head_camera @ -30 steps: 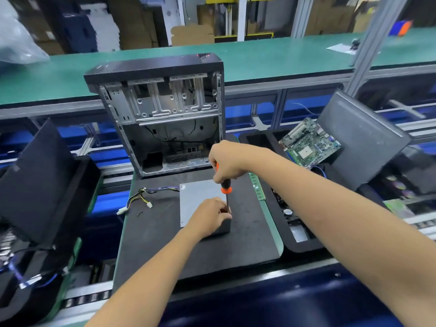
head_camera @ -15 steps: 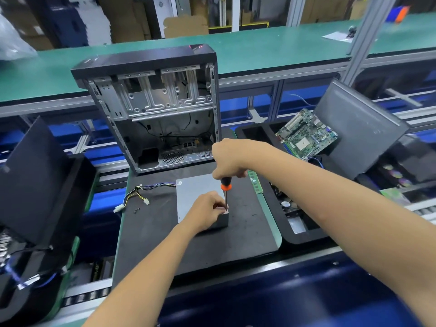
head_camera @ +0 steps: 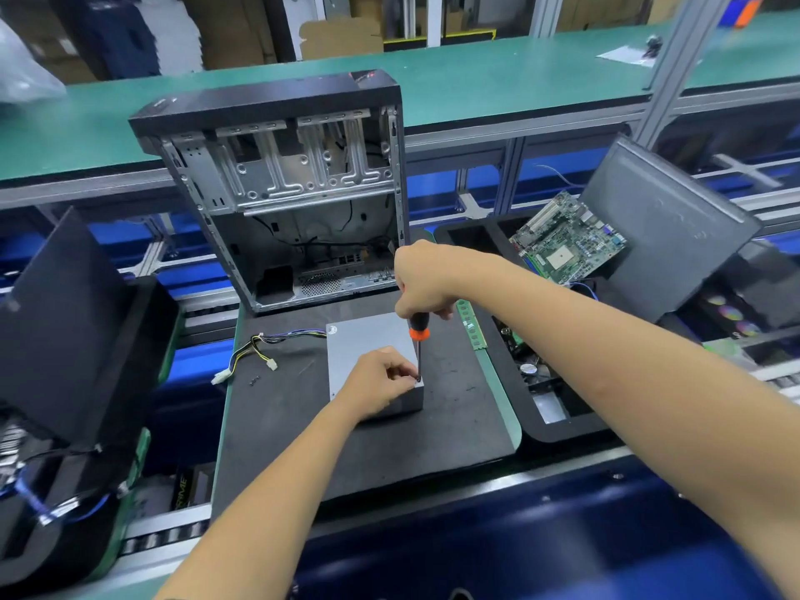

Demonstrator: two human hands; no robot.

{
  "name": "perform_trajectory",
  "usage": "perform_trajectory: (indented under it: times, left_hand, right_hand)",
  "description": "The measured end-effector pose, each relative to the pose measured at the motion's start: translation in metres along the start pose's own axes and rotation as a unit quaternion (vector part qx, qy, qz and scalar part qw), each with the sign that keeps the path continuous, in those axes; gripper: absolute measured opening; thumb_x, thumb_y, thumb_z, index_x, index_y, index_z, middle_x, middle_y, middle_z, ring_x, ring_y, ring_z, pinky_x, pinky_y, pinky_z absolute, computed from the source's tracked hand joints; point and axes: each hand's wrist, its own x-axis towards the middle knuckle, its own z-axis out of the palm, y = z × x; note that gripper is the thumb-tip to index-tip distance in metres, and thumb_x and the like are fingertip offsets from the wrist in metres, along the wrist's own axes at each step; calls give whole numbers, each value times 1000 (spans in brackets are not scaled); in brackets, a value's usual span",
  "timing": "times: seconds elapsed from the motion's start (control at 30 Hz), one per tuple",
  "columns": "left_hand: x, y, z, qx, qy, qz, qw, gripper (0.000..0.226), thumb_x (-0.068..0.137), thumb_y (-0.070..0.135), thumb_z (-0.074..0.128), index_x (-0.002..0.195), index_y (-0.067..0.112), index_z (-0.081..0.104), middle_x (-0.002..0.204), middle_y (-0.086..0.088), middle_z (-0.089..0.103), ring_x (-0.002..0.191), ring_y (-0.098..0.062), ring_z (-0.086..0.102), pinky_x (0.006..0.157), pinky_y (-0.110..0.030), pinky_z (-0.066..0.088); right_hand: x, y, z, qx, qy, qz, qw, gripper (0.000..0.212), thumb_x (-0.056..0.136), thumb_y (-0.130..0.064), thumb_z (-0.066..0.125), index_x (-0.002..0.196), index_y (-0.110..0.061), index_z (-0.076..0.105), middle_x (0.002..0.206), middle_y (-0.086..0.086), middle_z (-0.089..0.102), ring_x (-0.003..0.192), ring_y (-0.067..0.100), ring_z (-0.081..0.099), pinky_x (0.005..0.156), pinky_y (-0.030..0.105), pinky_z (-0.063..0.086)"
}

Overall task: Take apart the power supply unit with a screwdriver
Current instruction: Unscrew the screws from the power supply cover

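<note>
1. The right hand [head_camera: 426,282] was clenched round the screwdriver [head_camera: 417,339], hiding most of the handle; only the black and orange lower end and the thin shaft showed.
2. The shaft stood nearly upright, its tip at the PSU's [head_camera: 368,339] near right corner; the screw itself was too small to make out.
3. The left hand [head_camera: 381,381] rested on the PSU's top at 6 o'clock from the right hand, fingertips curled and pinching at the shaft tip, covering that corner.
4. The PSU sat mid-mat [head_camera: 303,426]; its cables [head_camera: 255,350] trailed toward 9 o'clock, two tiny dark specks, perhaps screws, beside them.
5. At 12 o'clock stood the open case [head_camera: 277,179].
6. At 2 o'clock a motherboard [head_camera: 567,240] leaned in a tray, partly cut off by the forearm.
</note>
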Motion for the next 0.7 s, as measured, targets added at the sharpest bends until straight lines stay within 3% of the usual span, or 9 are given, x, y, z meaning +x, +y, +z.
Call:
perform_trajectory:
  times: [0.1,0.4,0.57,0.7]
  left_hand:
    - [0,-2,1,3,2,10,1000,6,75,9,76,77,14,73,77,8,58,58,0,48,60,-9,39]
    - [4,-3,2,17,-3,15,1000,11,76,14,77,72,21,69,75,11,58,58,0,48,59,-8,37]
    - [6,-3,-1,19,-19,26,999,16,76,7,75,72,19,67,71,10,57,55,0,48,56,-9,37]
    - [8,-5,-1,37,-30,38,998,10,78,5,74,78,15,71,71,8,58,57,0,48,57,-9,36]
  right_hand:
    - [1,0,1,-2,1,5,1000,20,77,-14,58,59,-6,53,32,1,53,43,25,65,51,27,53]
    - [-1,1,-1,-8,2,-3,1000,23,78,-14,61,59,-5,54,34,2,54,47,25,63,58,30,55]
    - [-4,-7,-2,-30,-45,-79,995,16,81,-18,69,80,-4,62,63,8,69,50,17,69,56,29,55]
    - [-4,-11,-5,-58,-88,-71,992,36,87,-36,67,81,-1,63,46,1,64,48,19,69,53,28,56]
